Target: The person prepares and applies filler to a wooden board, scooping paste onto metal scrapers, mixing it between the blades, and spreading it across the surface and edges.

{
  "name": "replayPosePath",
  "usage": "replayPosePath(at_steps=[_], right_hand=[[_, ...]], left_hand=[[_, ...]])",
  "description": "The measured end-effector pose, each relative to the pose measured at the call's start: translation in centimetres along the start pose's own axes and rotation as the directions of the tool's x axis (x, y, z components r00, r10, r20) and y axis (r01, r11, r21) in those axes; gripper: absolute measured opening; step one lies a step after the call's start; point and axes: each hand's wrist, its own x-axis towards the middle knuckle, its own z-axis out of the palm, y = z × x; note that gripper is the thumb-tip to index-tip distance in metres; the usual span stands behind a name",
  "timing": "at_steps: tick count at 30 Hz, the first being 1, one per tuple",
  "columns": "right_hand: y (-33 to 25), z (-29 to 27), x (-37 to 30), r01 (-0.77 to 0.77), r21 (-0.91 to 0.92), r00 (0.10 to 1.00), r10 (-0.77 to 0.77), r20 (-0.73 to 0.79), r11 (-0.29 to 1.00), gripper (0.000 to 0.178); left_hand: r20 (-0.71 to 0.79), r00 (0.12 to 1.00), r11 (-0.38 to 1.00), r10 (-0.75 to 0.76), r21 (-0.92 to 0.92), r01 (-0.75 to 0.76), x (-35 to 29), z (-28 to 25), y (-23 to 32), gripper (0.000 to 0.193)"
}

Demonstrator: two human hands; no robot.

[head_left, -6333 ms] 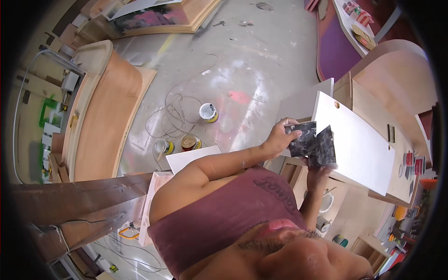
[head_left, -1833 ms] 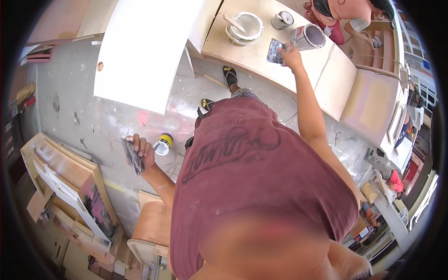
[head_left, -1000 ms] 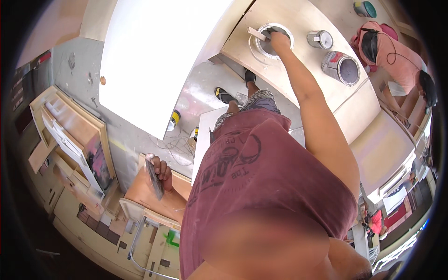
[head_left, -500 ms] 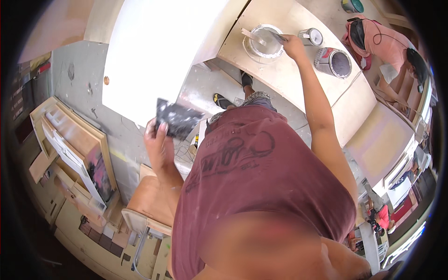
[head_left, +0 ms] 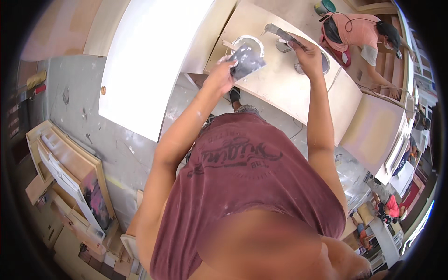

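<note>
Grey and smeared with white, a flat spreader [head_left: 248, 64] sits in the left hand [head_left: 221, 77], which I have pinched along its near edge, thumb on the upper face. From my remote seat I see it over the plywood bench [head_left: 280, 86], its broad face turned up toward the camera. It covers the near part of a white-rimmed tub [head_left: 248, 37] (whether blade and tub touch, I cannot tell from this angle). A wooden stick [head_left: 228, 45] juts out over the tub's left side.

My right hand [head_left: 310, 58] is raised on the other side, fingers closed around a second blade [head_left: 283, 34]. That one shows almost edge-on, a narrow grey strip reaching leftward above the bench, with pale stuff at its far end. The two blades are apart.

Past the right hand stand a small can [head_left: 282, 45] and a larger can [head_left: 326, 64] with a dark inside, both partly hidden by the fingers and wrist. A large white board [head_left: 144, 60] fills the space to the left, a round brown spot [head_left: 103, 90] near its outer edge. Beyond the bench's far side, a co-worker in a peach shirt [head_left: 355, 29] bends over wooden shelving, and a teal-topped bucket [head_left: 325, 7] stands near that person.
</note>
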Motion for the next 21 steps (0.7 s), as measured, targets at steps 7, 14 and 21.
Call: replayPosePath(at_steps=[7,14,21], right_hand=[[-3.5,0.1,-3.7,0.151,-0.012,0.984,-0.151,-0.099,0.988,0.034],[-3.1,2.6,-3.9,0.436,-0.029,0.892,-0.436,-0.121,0.900,0.047],[-3.7,3.6,-3.0,0.485,-0.267,0.846,-0.524,-0.096,0.833,0.055]], left_hand=[[0.154,0.986,0.996,0.065,-0.069,-0.055,3.9,6.5,0.9,0.027],[0.207,0.943,0.964,0.261,0.002,-0.267,0.3,7.5,3.1,0.029],[0.195,0.906,0.924,0.376,-0.003,-0.383,-2.9,7.2,3.6,0.034]])
